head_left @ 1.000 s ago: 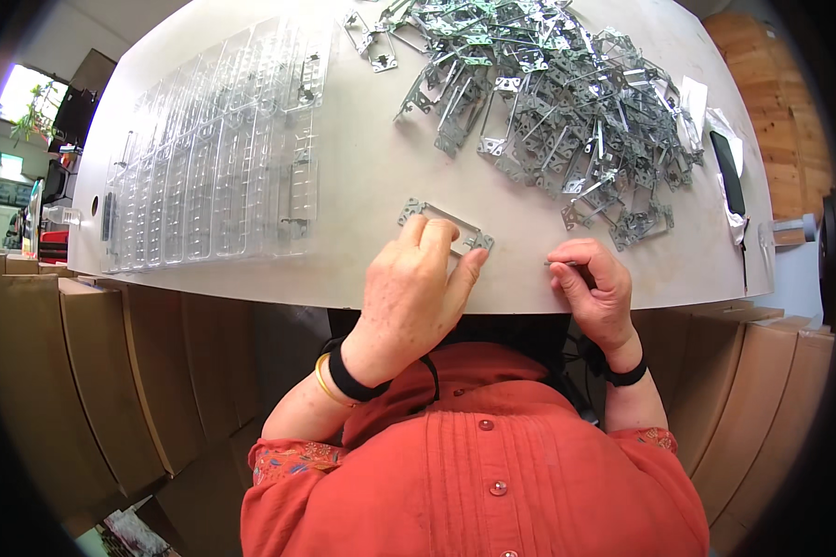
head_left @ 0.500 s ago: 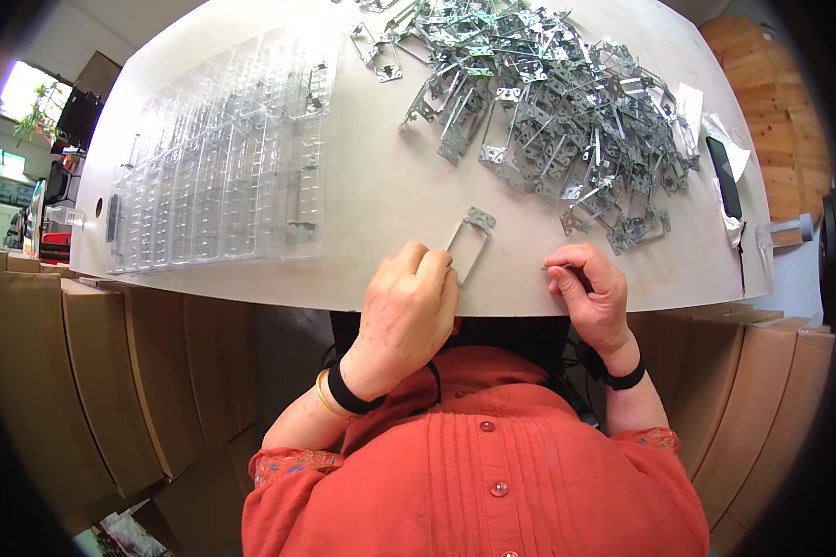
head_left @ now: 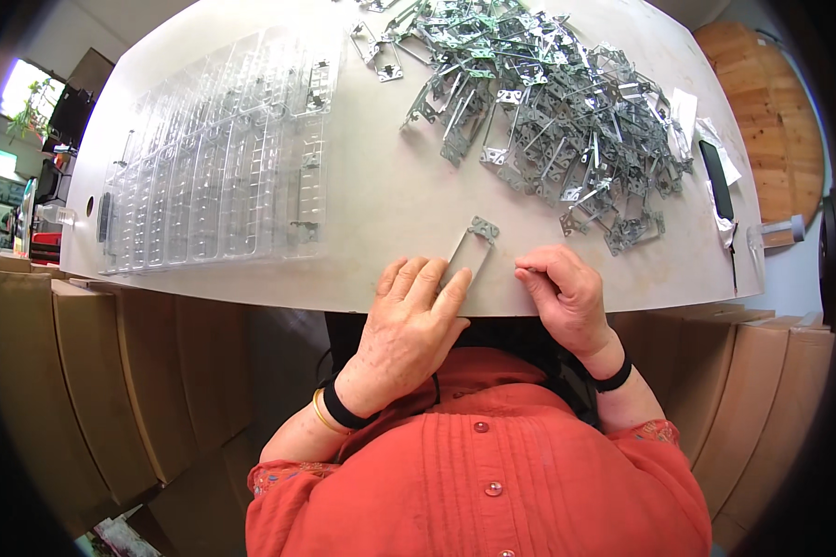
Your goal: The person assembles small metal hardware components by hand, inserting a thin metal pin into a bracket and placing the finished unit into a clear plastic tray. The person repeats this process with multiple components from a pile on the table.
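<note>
A slim rectangular metal frame [head_left: 482,229] points away from me near the table's front edge. Its near end disappears beneath my left hand [head_left: 407,325], whose thumb and index finger close on it while the other fingers stretch forward. Just to the right, my right hand [head_left: 568,295] is closed, thumb against curled index finger. Whatever small thing is in that pinch is too hidden to name. Beyond both hands lies a large heap of similar metal frames [head_left: 557,130], tangled together.
Clear plastic trays [head_left: 215,176] with rows of compartments cover the table's left side, a few metal pieces inside. At right lie a dark phone [head_left: 716,178] and white paper [head_left: 683,121]. Cardboard boxes [head_left: 102,371] stand below the table on both sides.
My left hand's fingers have straightened over the frame, and the frame has shifted slightly. My right hand has moved left, closer to it, still pinched.
</note>
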